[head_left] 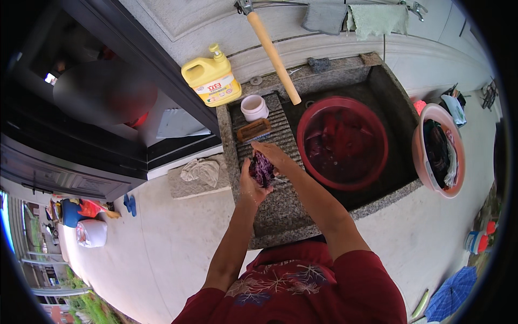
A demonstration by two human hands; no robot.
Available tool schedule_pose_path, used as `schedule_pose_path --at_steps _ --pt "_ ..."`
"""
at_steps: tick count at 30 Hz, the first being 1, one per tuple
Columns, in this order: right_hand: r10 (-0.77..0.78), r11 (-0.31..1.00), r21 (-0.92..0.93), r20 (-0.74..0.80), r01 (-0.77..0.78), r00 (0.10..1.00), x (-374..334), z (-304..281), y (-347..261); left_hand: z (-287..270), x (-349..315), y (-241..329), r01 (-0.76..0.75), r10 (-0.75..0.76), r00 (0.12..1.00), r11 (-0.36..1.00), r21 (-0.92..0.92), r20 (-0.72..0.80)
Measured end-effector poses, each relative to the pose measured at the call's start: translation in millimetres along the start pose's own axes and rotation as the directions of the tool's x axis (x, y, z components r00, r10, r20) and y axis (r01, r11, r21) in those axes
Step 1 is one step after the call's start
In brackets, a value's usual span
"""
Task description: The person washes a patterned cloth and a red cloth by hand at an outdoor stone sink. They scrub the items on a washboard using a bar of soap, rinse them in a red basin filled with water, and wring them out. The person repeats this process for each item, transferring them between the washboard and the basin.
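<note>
Between my two hands is a bunched, wet-looking purple patterned cloth. My left hand cups it from the near left, fingers curled around it. From above and the right, my right hand closes over its far side. Both hands are over the ribbed stone washboard in the left part of the stone sink. Just beyond them lies a brown scrubbing brush, with a white cup-like container behind it. To the right, a red basin holds dark reddish water and soaking fabric.
A yellow detergent jug stands beyond the sink's far left corner. A wooden handle slants over the back rim. On the right, a pink basin holds clothes. A rag lies on a stone block; the dark door frame is at left.
</note>
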State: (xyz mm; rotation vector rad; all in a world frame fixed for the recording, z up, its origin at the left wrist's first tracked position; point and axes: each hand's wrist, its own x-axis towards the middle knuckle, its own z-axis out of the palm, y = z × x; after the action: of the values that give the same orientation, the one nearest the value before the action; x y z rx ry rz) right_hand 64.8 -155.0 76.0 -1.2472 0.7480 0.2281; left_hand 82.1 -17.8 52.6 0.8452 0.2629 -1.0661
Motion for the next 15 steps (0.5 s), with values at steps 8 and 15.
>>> schedule_pose_path --at_steps 8,15 --pt "-0.883 0.464 -0.828 -0.404 0.315 0.239 -65 107 50 -35 15 -12 0.116 0.031 0.900 0.944 -0.308 0.434" --pt "-0.973 0.179 -0.675 -0.015 0.716 0.229 -50 86 26 -26 -1 -19 -0.468 0.504 0.864 0.811 -0.351 0.011"
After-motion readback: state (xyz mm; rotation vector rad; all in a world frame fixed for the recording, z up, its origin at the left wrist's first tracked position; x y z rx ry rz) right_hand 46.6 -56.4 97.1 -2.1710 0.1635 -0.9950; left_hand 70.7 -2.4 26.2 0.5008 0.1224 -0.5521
